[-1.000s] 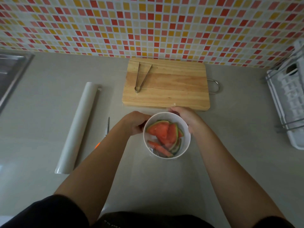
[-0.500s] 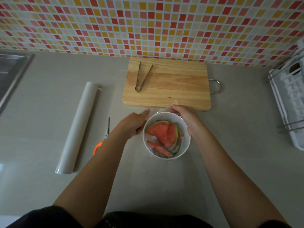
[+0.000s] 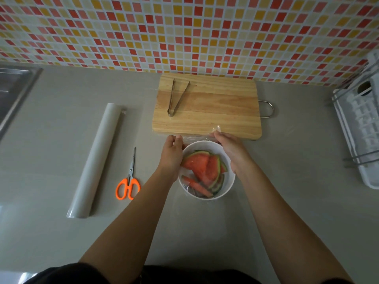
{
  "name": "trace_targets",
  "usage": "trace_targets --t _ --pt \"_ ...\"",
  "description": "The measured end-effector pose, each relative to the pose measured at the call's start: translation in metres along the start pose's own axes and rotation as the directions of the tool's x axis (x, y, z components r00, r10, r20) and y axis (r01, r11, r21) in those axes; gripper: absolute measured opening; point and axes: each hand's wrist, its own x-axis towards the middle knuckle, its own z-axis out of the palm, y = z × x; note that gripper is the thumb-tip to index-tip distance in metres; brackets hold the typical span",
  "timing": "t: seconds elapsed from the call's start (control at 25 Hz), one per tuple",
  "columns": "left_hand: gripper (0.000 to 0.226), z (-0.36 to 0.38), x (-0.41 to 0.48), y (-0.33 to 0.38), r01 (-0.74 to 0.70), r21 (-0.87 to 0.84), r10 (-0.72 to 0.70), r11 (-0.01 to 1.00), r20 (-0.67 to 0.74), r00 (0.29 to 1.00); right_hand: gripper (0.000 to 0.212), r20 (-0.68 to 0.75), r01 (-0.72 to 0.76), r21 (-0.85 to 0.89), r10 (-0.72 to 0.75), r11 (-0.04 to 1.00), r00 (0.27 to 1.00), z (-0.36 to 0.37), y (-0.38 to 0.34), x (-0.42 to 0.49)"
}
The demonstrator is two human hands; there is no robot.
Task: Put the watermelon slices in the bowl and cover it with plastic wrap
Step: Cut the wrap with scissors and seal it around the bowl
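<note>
Two hands work at the far rim of the white bowl (image 3: 231, 186), and I report each in turn. Left hand (image 3: 171, 153): fingers curled inward, pinching the edge of the plastic wrap (image 3: 195, 137) just beyond the bowl's far-left rim. Right hand (image 3: 230, 149): fingers curled, with the fingertips (image 3: 215, 134) gripping a bunched corner of the same film at the near edge of the wooden cutting board (image 3: 207, 108). The film spans the gap between the two sets of fingertips, and glints of it show over the near-left part of the bowl. Whether it seals all round the rim, I cannot tell. The watermelon slices (image 3: 202, 167) lie inside the bowl, directly behind and below the fingers on the person's side, red flesh up and green rinds overlapping. The bowl stands on the grey counter (image 3: 61, 140) between both wrists. Beyond the fingers, metal tongs (image 3: 174, 99) lie on the board, arms spread toward the tiled wall (image 3: 184, 33). Left of the left fingers, well apart, lie orange-handled scissors (image 3: 128, 185), then the wrap roll (image 3: 96, 160). Far right of the right fingers stands a white dish rack (image 3: 359, 136).
</note>
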Motion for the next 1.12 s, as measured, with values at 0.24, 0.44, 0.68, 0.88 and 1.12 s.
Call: trace_targets --t 0.24,0.44,0.68,0.88,1.12 --pt "0.031 -0.001 0.004 -0.004 0.014 -0.158 -0.016 0.987 -0.010 1.000 0.022 -0.020 -0.070 0.022 0.070 0.997 0.997 0.000 -0.002 -0.001" --pt "0.036 -0.009 0.006 0.008 0.278 -0.324 -0.219 0.904 0.205 0.954 0.022 0.046 -0.186 0.145 0.181 0.972 0.982 0.001 -0.005 -0.001" --pt "0.029 -0.013 0.003 0.015 0.222 -0.077 -0.199 0.972 0.236 0.951 0.018 0.058 -0.224 0.185 0.217 0.957 0.975 -0.001 -0.009 -0.004" --pt "0.042 -0.014 0.009 0.021 0.292 0.088 -0.305 0.952 0.241 0.921 0.018 0.043 -0.180 0.146 0.175 0.973 0.984 0.000 -0.008 -0.004" --pt "0.032 0.000 0.003 0.017 0.079 0.074 -0.086 0.994 0.111 0.990 0.019 0.039 -0.104 0.112 0.100 0.988 0.994 0.002 0.002 0.003"
